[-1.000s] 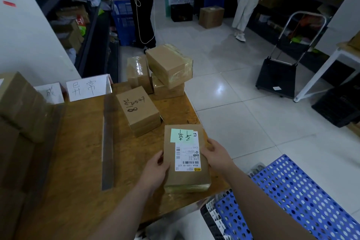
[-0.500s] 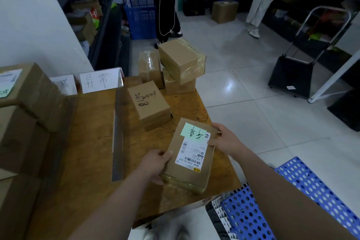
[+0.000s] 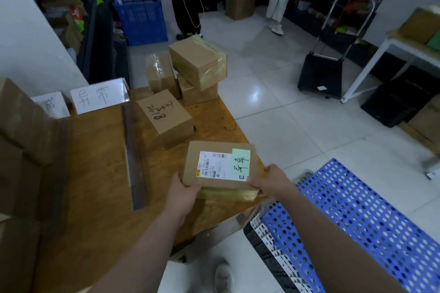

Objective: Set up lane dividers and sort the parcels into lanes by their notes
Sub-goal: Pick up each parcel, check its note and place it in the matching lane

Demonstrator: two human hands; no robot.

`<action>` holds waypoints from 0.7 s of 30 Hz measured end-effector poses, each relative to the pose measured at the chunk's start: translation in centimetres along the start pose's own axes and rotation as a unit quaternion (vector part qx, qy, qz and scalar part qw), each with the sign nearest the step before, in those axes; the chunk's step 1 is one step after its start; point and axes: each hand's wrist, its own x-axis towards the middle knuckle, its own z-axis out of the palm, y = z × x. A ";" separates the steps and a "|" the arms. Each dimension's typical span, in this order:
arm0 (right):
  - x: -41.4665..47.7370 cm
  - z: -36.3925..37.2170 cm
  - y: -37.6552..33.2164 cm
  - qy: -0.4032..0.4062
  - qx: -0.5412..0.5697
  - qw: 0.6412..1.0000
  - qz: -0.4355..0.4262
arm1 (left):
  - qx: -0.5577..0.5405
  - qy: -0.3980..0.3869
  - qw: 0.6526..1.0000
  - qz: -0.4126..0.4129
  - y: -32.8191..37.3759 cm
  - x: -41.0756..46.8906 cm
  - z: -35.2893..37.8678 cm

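Pale glossy floor tiles [image 3: 273, 107] surround a worn, orange-brown wooden tabletop [image 3: 95, 173], its grain scuffed and dull. At its near right corner sits a flat rectangular cardboard parcel [image 3: 192, 164]; I cannot tell whether its underside touches the wood. Its near edge is banded with shiny yellowish tape. The left hand [image 3: 184, 194] curls round the parcel's near left corner, and the right hand [image 3: 271, 182] pinches its near right corner, so each grip closes on the parcel. On the parcel's top lie a white printed shipping label [image 3: 214, 166] and, at its right end, a pale green square note [image 3: 241, 161] with handwriting. To the left, a long, thin grey metal strip [image 3: 133, 157] runs from near to far. Just beyond the parcel stands a blocky box [image 3: 164, 116] with marker scrawl. Farther off is a tilted stack of tape-wrapped boxes [image 3: 197, 62]. A white folded paper sign [image 3: 100, 97] stands at the far left. A blue perforated plastic crate [image 3: 369, 221] lies near right, off the tabletop.
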 end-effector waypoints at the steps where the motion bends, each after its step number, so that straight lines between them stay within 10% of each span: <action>1: -0.9 0.5 0.1 -0.005 -0.002 1.000 0.009 | -0.005 0.000 1.000 0.003 -0.4 -0.5 -0.1; 5: -4.2 3.1 0.8 -0.113 0.062 0.990 0.049 | -0.031 -0.028 0.999 0.000 -1.4 -2.5 0.2; 11: -4.7 2.7 1.1 0.069 0.039 0.996 -0.041 | 0.002 -0.060 0.998 0.001 -1.8 -5.2 1.0; 21: -1.5 0.9 2.4 0.005 0.061 0.991 -0.117 | -0.071 -0.049 0.996 0.002 -1.1 -7.7 4.1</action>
